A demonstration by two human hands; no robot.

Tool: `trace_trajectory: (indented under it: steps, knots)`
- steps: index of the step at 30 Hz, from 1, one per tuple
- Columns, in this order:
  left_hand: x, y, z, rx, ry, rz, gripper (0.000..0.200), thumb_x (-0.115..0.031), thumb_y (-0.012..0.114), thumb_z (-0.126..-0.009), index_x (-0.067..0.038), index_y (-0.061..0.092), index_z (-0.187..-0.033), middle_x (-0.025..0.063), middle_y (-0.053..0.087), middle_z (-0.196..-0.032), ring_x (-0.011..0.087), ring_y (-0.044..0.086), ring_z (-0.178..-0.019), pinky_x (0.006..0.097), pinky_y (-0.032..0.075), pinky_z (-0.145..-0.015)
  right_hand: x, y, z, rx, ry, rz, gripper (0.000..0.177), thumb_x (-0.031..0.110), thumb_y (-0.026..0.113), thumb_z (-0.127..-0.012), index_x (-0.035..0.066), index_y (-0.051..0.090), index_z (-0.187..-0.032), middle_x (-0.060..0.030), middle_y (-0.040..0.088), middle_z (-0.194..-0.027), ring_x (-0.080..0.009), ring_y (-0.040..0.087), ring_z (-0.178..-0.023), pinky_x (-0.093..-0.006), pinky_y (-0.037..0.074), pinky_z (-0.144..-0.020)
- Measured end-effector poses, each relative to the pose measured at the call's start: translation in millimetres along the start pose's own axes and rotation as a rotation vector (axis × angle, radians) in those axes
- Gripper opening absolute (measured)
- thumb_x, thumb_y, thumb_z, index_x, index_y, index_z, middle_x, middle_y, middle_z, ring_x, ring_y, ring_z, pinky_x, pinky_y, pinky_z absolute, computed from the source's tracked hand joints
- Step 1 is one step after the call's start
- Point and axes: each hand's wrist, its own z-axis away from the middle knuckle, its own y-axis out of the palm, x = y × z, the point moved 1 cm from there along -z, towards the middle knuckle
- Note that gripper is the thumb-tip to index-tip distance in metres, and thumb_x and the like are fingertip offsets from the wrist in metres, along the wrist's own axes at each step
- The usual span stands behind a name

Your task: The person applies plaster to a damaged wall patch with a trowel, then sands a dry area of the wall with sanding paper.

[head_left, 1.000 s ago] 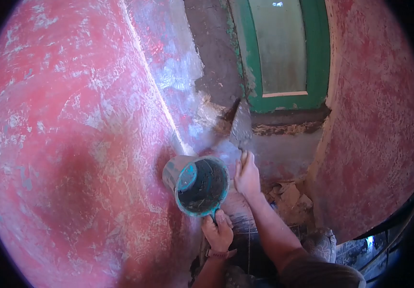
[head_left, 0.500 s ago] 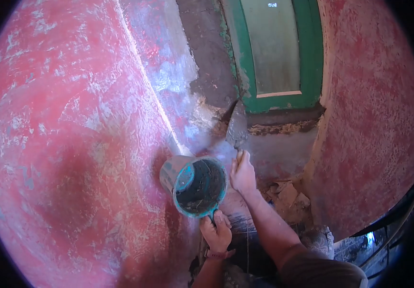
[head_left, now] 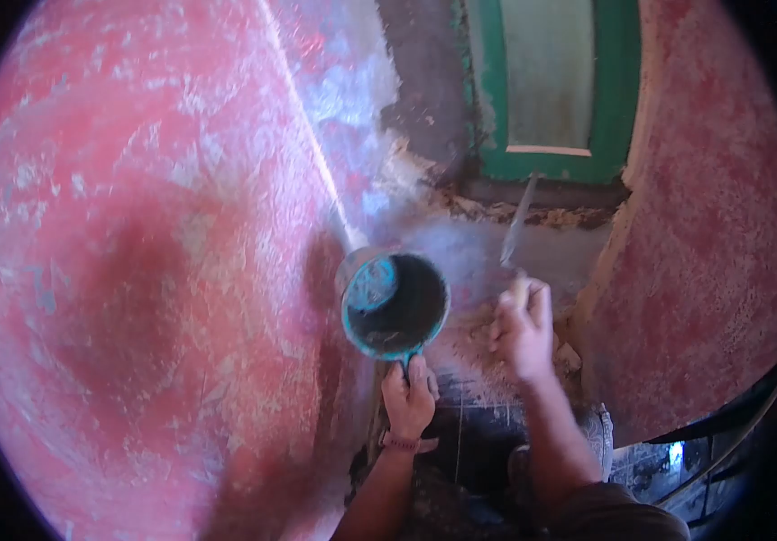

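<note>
My left hand [head_left: 410,395] is closed round the handle of a teal-rimmed pot [head_left: 443,311], whose open mouth faces me and shows dark residue inside. To its right, my right hand [head_left: 525,326] grips the handle of a trowel [head_left: 520,221]. The blade is seen nearly edge-on, pointing up toward the bottom of a green frame [head_left: 551,167]. Whether the blade touches the frame, I cannot tell.
A pink, patchy wall [head_left: 136,270] fills the left side, and another pink wall [head_left: 704,225] stands at the right. Grey plaster [head_left: 424,86] borders the green frame. Broken rubble [head_left: 567,359] lies behind my right wrist. A cable [head_left: 740,433] runs at the lower right.
My right hand has moved right with the trowel, whose blade has turned from broad side to edge-on. The pot has shifted slightly up and right in view. The whole view has also shifted.
</note>
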Motion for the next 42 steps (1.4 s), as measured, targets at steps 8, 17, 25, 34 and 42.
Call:
trace_trajectory:
  steps: [8, 17, 25, 34, 42]
  knots:
    - [0, -4, -3, 0.037, -0.013, 0.025, 0.025, -0.020, 0.055, -0.111, -0.001, 0.059, -0.095, 0.0006, 0.056, -0.063, 0.0060, 0.051, -0.054, 0.0271, 0.041, -0.050, 115, -66, 27, 0.389, 0.023, 0.331, 0.050, 0.028, 0.065, -0.103, -0.002, 0.054, -0.142, -0.0033, 0.065, -0.090, -0.0106, 0.058, -0.068, -0.0262, 0.048, -0.061]
    - [-14, 0, -7, -0.011, 0.204, -0.319, 0.020, -0.014, 0.075, -0.095, 0.002, 0.065, -0.095, 0.0228, 0.072, -0.083, 0.0395, 0.072, -0.072, 0.0432, 0.054, -0.066, 201, -30, 29, 0.745, -0.323, 1.216, 0.031, 0.026, 0.082, -0.089, 0.002, 0.067, -0.103, -0.0140, 0.070, -0.084, -0.0291, 0.074, -0.076, -0.0392, 0.054, -0.065]
    - [-23, 0, -2, 0.036, 0.202, -0.414, 0.021, -0.016, 0.077, -0.094, 0.002, 0.066, -0.095, 0.0289, 0.069, -0.086, 0.0478, 0.070, -0.081, 0.0464, 0.053, -0.065, 185, -22, -7, 0.829, -0.278, 1.161, 0.031, 0.027, 0.077, -0.096, 0.001, 0.069, -0.111, -0.0140, 0.075, -0.093, -0.0276, 0.074, -0.079, -0.0383, 0.056, -0.072]
    - [-8, -3, -5, 0.039, 0.173, -0.427, 0.021, -0.016, 0.073, -0.095, 0.002, 0.066, -0.102, 0.0277, 0.069, -0.086, 0.0459, 0.070, -0.081, 0.0465, 0.053, -0.067, 148, -70, -14, 0.672, 0.170, 0.807, 0.043, 0.032, 0.079, -0.098, -0.001, 0.071, -0.125, -0.0065, 0.075, -0.094, -0.0102, 0.068, -0.077, -0.0272, 0.056, -0.068]
    - [14, -7, -6, 0.154, -0.122, -0.101, 0.016, -0.019, 0.068, -0.105, -0.004, 0.065, -0.110, -0.0023, 0.058, -0.070, 0.0047, 0.052, -0.053, 0.0255, 0.044, -0.047, 119, -86, -8, 0.561, -0.005, 0.459, 0.038, 0.025, 0.083, -0.094, 0.002, 0.067, -0.120, -0.0001, 0.066, -0.093, -0.0075, 0.060, -0.077, -0.0253, 0.051, -0.070]
